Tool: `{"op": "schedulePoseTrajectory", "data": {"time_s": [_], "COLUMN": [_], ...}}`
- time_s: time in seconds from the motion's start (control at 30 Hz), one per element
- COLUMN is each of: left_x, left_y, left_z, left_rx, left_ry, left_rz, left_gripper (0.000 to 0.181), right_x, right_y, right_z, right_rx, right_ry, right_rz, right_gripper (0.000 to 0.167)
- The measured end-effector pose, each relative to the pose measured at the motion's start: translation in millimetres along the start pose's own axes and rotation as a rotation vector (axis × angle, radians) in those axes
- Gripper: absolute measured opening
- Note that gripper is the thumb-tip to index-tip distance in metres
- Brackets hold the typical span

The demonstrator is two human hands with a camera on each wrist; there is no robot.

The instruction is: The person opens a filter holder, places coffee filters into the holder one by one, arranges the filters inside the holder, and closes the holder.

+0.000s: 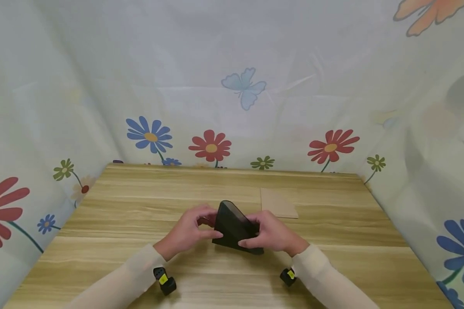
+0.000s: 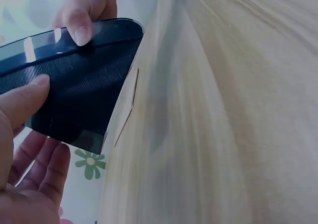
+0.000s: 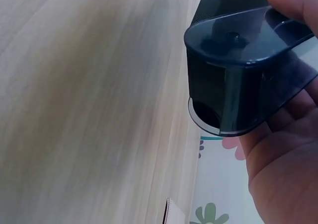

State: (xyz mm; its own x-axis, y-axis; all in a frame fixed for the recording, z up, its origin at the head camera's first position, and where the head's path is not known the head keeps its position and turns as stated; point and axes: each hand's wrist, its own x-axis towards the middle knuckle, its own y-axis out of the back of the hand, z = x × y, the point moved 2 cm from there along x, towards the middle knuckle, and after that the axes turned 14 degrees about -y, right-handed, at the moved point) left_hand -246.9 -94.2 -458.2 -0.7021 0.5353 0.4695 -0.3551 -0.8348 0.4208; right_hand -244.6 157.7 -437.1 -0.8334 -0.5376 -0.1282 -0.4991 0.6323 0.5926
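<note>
A black, wedge-shaped plastic case [image 1: 232, 227] is held above the middle of the table between both hands. Its side is finely ribbed, and one end is rounded and glossy, as the black case [image 3: 231, 60] shows in the right wrist view. My left hand [image 1: 187, 229] grips one side, thumb on the near face. My right hand [image 1: 272, 233] grips the other side, its thumb also on the near face. In the left wrist view the black case [image 2: 82, 80] has the left thumb pressed on its ribbed face. What the case contains cannot be seen.
A flat piece of brown cardboard [image 1: 278, 205] lies on the wooden table [image 1: 158, 189] behind the right hand. Black devices [image 1: 165, 281] are strapped at both wrists. White cloth [image 1: 178, 64] printed with flowers and butterflies hangs around the back and sides.
</note>
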Motion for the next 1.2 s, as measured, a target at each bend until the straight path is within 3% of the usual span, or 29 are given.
{"op": "schedulePoseTrajectory", "data": {"time_s": [0.4, 0.87, 1.2], "left_x": [-13.1, -18.8, -20.7], "left_y": [-7.2, -6.0, -3.8], "left_z": [-3.7, -5.3, -9.9], "left_rx": [-0.074, -0.062, -0.054], "left_ry": [0.131, 0.159, 0.145], "left_rz": [-0.052, -0.079, -0.085], "left_gripper": [0.043, 0.039, 0.037], "right_x": [4.6, 12.5, 15.9], "right_y": [-10, -15, -18], "right_z": [9, 6, 3], "right_rx": [-0.051, -0.11, -0.127], "right_ry": [0.052, 0.029, 0.024], "right_rz": [-0.042, -0.063, -0.052], "right_gripper": [0.027, 0.027, 0.027]}}
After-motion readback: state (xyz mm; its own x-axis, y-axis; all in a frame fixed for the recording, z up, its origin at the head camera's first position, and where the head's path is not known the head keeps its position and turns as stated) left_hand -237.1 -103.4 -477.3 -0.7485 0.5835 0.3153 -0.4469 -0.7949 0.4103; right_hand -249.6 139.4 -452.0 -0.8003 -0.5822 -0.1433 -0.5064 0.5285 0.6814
